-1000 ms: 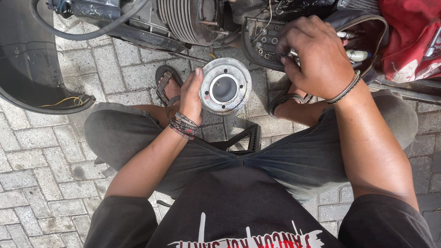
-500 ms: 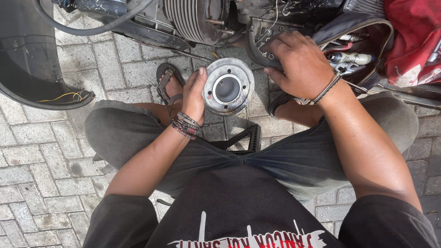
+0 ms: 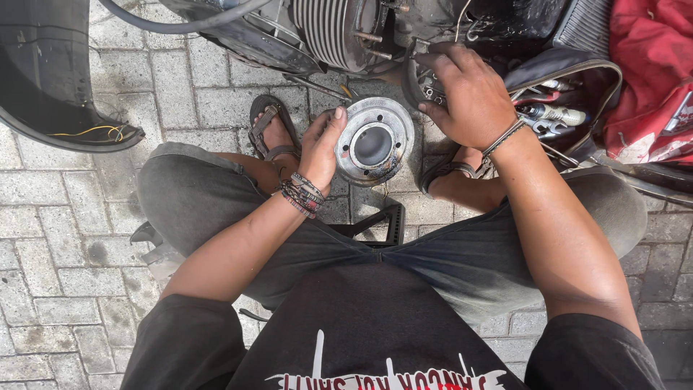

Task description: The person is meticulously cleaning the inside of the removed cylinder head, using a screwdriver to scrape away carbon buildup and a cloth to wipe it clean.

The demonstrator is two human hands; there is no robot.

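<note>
My left hand (image 3: 322,148) grips the left rim of a round grey metal hub (image 3: 374,141) with a wide central hole, held upright over the paving between my knees. Several bead bracelets circle that wrist. My right hand (image 3: 468,95) lies palm down on dark engine parts (image 3: 415,76) just past the hub, fingers curled over them; what is under the palm is hidden. A finned engine cylinder (image 3: 328,29) sits above the hub.
I sit on a low black stool (image 3: 382,224) on grey paving bricks, sandalled feet (image 3: 271,130) forward. An open black tool bag (image 3: 559,108) with tools lies to the right beside red cloth (image 3: 650,79). A black scooter fender (image 3: 50,79) curves at the left.
My right hand has come out of the tool bag and moved left onto the engine parts. The hub stays in my left hand.
</note>
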